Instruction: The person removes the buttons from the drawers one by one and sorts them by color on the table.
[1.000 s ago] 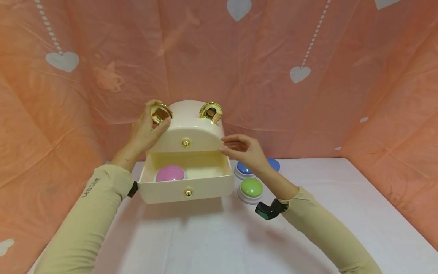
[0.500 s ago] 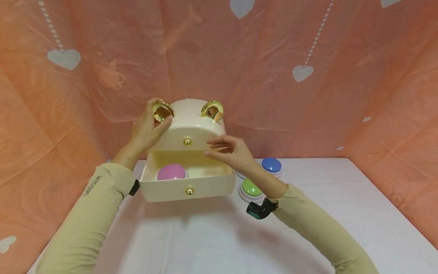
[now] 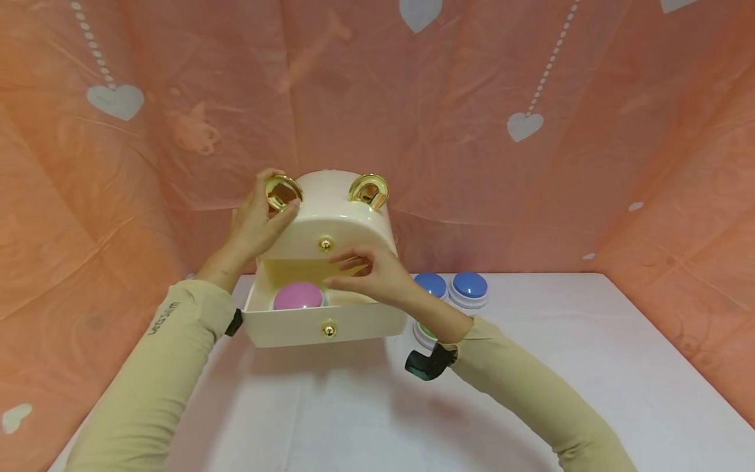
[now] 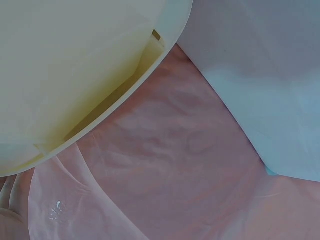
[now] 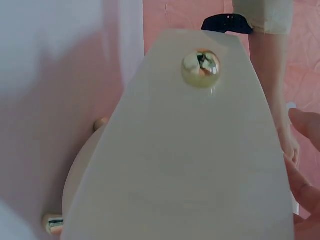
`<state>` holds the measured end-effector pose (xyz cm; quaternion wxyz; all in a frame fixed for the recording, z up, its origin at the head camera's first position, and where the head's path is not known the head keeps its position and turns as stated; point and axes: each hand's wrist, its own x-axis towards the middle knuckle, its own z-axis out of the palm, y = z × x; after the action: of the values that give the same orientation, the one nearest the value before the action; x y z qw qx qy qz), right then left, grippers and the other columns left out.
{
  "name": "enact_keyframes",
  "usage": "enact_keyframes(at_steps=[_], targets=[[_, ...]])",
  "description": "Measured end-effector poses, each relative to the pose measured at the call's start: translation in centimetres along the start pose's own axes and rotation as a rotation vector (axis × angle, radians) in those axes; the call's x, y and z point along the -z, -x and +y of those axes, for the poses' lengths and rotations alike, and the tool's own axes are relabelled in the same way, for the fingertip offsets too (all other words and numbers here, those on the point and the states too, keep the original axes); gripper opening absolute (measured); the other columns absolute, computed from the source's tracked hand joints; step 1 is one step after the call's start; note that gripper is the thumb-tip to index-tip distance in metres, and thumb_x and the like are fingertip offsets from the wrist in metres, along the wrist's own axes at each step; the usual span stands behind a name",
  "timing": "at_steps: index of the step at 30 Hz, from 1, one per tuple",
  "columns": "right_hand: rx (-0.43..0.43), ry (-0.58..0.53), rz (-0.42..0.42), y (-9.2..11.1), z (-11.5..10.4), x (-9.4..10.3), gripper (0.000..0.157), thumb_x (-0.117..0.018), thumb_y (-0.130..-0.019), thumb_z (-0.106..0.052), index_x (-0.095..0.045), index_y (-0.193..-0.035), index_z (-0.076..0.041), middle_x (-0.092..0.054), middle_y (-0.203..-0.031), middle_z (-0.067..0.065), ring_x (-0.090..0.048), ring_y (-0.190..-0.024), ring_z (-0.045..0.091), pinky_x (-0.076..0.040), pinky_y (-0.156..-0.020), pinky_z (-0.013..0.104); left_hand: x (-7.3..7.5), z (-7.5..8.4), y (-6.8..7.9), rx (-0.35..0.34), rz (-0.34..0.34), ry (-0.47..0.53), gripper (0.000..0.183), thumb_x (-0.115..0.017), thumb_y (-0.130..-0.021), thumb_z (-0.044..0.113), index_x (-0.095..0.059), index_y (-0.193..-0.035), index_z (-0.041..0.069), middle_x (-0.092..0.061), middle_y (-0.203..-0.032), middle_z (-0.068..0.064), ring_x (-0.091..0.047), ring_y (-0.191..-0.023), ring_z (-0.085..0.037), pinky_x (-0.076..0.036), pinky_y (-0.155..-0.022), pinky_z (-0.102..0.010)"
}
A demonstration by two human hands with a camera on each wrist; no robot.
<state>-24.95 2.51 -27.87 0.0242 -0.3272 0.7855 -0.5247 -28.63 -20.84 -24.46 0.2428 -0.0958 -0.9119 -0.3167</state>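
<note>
The left hand [image 3: 252, 221] grips a gold ear [image 3: 284, 191]; beside the right hand [image 3: 379, 274], fingers loosely parted, sits a pink button [image 3: 298, 296].

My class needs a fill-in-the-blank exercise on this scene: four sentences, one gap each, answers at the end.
1. The ear that the left hand holds on the box is coloured ______.
2. The pink button lies in the drawer that stands ______, near the right hand.
3. On the table right of the box stand ______ blue buttons.
4. Mostly covered by the right forearm, the front button is coloured ______.
Missing words: gold; open; two; green.
</note>
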Motion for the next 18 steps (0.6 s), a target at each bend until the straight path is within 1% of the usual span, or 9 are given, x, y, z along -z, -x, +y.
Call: enact_keyframes(at_steps=[4,9,12,18], targets=[[-0.003,0.043,-0.048,-0.6,-0.2,-0.7,0.04,-0.078,-0.078,-0.012,-0.066,-0.113,0.0,-0.065,-0.116,0.016,-0.065,-0.105,0.027,-0.052,-0.086,0.028,0.0,0.0,-0.1,0.005,-0.002,-0.003,0.059,-0.05,-0.092,0.042,-0.024,-0.141,0.021,-0.052,-0.129,-0.024,-0.053,-0.112,-0.043,-0.027,-0.096,-0.061],[-0.043,0.093,-0.137,-1.2,-0.6,-1.6,0.042,-0.077,-0.079,-0.016,-0.065,-0.116,-0.001,-0.066,-0.117,0.014,-0.066,-0.104,0.023,-0.052,-0.084,0.023,0.0,0.1,0.0,0.011,-0.012,-0.006,0.06,-0.05,-0.092,0.042,-0.023,-0.141,0.021,-0.05,-0.132,-0.024,-0.052,-0.114,-0.043,-0.027,-0.098,-0.062],[-0.059,0.144,-0.182,-1.7,-0.9,-2.2,0.043,-0.078,-0.079,-0.02,-0.066,-0.117,-0.003,-0.067,-0.119,0.012,-0.066,-0.105,0.023,-0.051,-0.084,0.021,0.0,0.0,-0.1,0.012,-0.014,-0.008,0.06,-0.049,-0.092,0.043,-0.023,-0.142,0.022,-0.05,-0.132,-0.024,-0.052,-0.114,-0.043,-0.027,-0.097,-0.062],[-0.068,0.266,-0.235,-2.7,-0.9,-3.0,0.048,-0.081,-0.075,-0.024,-0.067,-0.118,-0.007,-0.069,-0.115,0.008,-0.064,-0.103,0.018,-0.048,-0.084,0.018,-0.1,-0.1,-0.1,-0.003,-0.001,-0.007,0.059,-0.048,-0.092,0.045,-0.024,-0.141,0.022,-0.052,-0.129,-0.023,-0.053,-0.111,-0.042,-0.029,-0.095,-0.062]])
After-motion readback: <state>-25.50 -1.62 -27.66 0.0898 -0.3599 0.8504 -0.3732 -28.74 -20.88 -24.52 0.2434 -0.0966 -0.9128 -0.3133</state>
